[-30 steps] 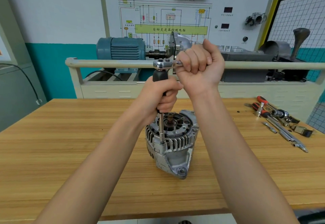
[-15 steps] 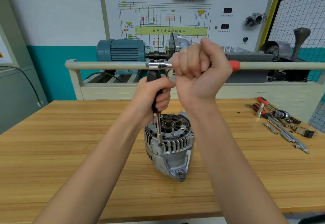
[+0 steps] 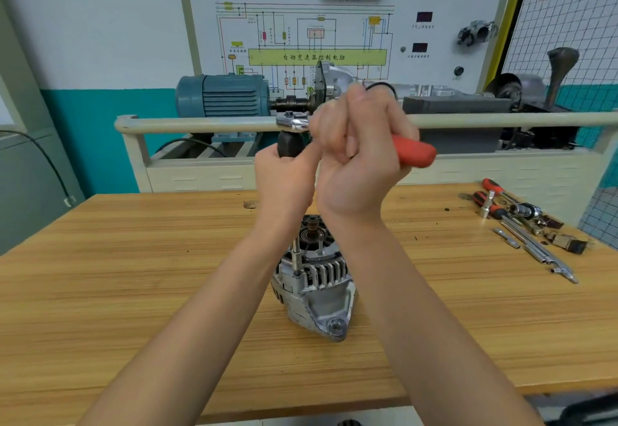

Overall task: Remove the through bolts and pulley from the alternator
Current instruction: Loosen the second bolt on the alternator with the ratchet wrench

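Note:
A silver alternator (image 3: 316, 288) stands upright in the middle of the wooden table (image 3: 133, 291), its open slotted end facing up. A long extension shaft (image 3: 296, 256) rises from a bolt at its left rim to a black driver handle (image 3: 288, 144). My left hand (image 3: 284, 181) grips that black handle. A ratchet head (image 3: 291, 121) sits on top of it. My right hand (image 3: 354, 158) grips the ratchet's red handle (image 3: 414, 151), which points to the right and slightly toward me.
Loose tools lie at the table's right side: red-handled screwdrivers (image 3: 491, 191), sockets (image 3: 521, 209) and metal extension bars (image 3: 541, 255). Behind the table stands a training bench with a blue motor (image 3: 220, 96), a rail (image 3: 200, 124) and a wiring-diagram board (image 3: 317, 34).
My right hand has swung the ratchet's red handle round from pointing away to pointing right and nearer me. My left hand keeps its grip on the black handle.

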Demonstrator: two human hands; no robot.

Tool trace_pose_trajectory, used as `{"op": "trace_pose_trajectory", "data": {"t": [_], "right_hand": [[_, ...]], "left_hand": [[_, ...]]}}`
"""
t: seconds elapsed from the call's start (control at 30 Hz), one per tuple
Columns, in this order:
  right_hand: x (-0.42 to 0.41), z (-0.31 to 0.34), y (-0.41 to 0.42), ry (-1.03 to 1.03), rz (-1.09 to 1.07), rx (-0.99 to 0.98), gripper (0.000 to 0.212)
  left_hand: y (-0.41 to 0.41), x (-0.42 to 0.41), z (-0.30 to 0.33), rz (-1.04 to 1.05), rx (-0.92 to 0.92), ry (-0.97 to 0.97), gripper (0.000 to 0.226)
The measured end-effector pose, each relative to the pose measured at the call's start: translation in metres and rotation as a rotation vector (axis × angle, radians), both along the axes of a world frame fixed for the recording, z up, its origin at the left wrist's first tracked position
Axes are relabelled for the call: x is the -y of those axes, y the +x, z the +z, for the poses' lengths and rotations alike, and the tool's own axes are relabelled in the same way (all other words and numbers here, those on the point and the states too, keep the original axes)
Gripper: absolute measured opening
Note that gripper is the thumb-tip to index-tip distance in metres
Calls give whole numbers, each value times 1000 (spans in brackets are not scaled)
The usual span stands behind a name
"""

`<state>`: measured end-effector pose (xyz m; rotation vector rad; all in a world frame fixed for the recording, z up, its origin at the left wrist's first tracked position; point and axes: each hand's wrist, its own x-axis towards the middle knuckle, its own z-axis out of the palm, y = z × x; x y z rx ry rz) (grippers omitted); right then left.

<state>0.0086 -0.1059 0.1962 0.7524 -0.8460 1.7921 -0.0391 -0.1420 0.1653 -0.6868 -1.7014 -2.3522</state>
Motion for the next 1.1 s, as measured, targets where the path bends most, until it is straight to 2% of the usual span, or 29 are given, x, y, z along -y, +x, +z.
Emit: {"op": "trace_pose_trajectory", "data": {"t": [0.07,0.17,0.27,0.37,0.43,0.53,0.67,0.73,0.77,0.83,0.9,1.03,1.1], "right_hand": [[0,1,1,28,28,-1,47],[-15,11,2,20,327,63,52],[-33,16,-4,-160,690,185,49],[-41,16,-8,-299,843,194,48],[-39,14,-8,-325,773,192,48],[-28,10,-3,-239,571,130,47],[-1,3,1,-14,105,20,48],[9,0,2,28,-88,3,43],[9,0,3,43,-113,0,43],[1,4,3,64,-9,5,47],[-13,11,4,37,238,55,52],[-35,15,-5,-232,758,187,50],[-38,13,-8,-301,795,173,48]], "left_hand": [[0,5,-1,-42,-3,10,48],[-2,17,0,-245,-14,-19,43],[-5,27,4,-533,-33,-99,34],[-6,31,7,-692,-21,-174,35],[-6,30,8,-653,8,-179,39],[-3,21,6,-402,32,-126,46],[1,6,6,-15,37,-49,45],[3,2,4,53,-14,-60,44],[3,2,4,40,-17,-59,44],[1,8,3,-70,14,-52,43],[-2,17,4,-263,-2,-60,39],[-5,28,4,-565,-74,-65,33],[-6,28,6,-624,-63,-100,36]]}}
